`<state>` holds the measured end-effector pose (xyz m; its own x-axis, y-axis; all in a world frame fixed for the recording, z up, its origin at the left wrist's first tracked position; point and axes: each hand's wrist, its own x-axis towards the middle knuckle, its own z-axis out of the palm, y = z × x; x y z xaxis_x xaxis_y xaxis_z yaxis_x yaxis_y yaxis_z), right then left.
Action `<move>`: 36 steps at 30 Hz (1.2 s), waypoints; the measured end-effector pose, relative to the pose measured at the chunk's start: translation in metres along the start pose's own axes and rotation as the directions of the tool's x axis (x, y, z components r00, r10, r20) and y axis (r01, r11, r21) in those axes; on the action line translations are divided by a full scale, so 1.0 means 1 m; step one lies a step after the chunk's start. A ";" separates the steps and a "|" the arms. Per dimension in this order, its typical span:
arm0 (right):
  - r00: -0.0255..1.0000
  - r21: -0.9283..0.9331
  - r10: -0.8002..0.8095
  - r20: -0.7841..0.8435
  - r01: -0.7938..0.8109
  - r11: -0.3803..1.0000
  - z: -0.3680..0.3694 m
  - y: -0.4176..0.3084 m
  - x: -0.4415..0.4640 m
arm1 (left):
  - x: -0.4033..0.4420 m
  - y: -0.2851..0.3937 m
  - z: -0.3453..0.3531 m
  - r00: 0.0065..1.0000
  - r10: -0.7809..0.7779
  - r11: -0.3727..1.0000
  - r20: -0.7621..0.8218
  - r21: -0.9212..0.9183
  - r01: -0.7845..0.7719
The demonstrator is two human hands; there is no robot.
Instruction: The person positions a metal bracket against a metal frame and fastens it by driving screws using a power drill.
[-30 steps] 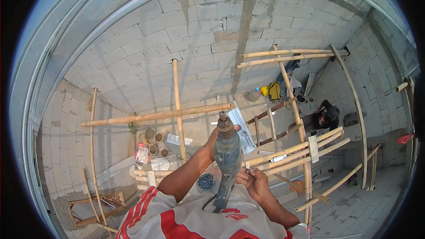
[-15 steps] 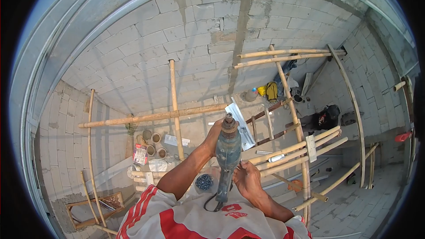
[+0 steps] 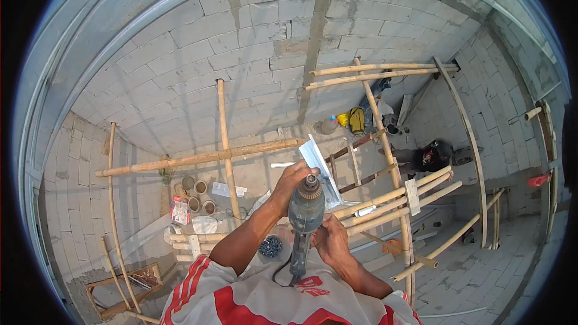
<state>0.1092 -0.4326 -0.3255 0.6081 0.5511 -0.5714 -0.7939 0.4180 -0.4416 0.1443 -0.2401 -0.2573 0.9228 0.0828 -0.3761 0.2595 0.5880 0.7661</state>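
Note:
A power drill (image 3: 306,210), chuck up, stands between my hands in front of my chest; its lower end and cord are against my shirt. What bears its weight is hidden. My left hand (image 3: 288,188) grips the edge of a silver metal bracket (image 3: 322,171) just behind the chuck, some fingers hidden by the drill. Beside the drill's right side is my right hand (image 3: 332,242), fingers curled and pinched together; whatever is in them cannot be made out. A container of dark screws (image 3: 271,246) sits below my left forearm.
Bamboo scaffold poles (image 3: 198,159) cross at left and right, with a wooden ladder (image 3: 355,165) beyond the bracket. Another person (image 3: 438,155) in dark clothing is lower down at right. Several pots (image 3: 200,187) and a yellow bag (image 3: 356,119) lie below. A metal beam (image 3: 78,42) curves overhead.
The view has shifted slightly, so the surroundings sit further left. The drill and bracket have moved a little left and down, and the bracket stands a bit more upright. Both hands keep their closed shape.

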 end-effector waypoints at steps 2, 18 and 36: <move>1.000 0.009 -0.001 0.028 0.001 1.000 -0.003 -0.003 -0.001 | 0.001 -0.004 -0.002 1.000 0.001 1.000 0.010 0.004 -0.001; 0.832 -0.156 -0.553 -0.040 0.541 0.826 -0.035 -0.076 -0.005 | 0.002 -0.014 -0.004 0.999 -0.041 0.999 0.021 -0.016 0.041; 0.674 -0.358 -0.526 0.519 0.730 0.582 0.073 -0.135 -0.031 | -0.007 -0.011 0.013 0.999 -0.051 0.999 -0.007 0.019 0.051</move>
<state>0.1967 -0.4534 -0.1978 0.8252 0.5259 0.2059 -0.0170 0.3875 -0.9217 0.1390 -0.2578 -0.2560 0.9066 0.0585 -0.4179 0.3114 0.5757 0.7561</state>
